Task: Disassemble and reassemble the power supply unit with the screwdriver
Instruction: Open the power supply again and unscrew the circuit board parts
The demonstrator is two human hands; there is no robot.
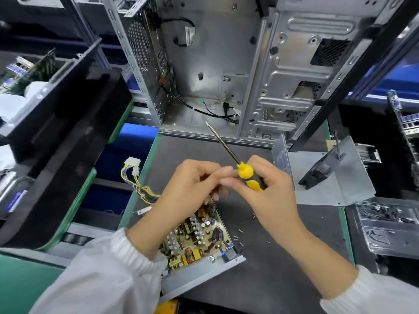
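below our hands, the open power supply unit [199,241] lies on the mat. our right hand [269,189] grips the screwdriver [244,172]; left hand [192,184] pinches something unclear. we should keep the loose screws [238,239] beside it.

White elastic-cuffed sleeves [108,268], bare hands [192,184]

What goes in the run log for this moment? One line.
right hand: holds screwdriver | left hand: at handle | PSU: open | screws: loose
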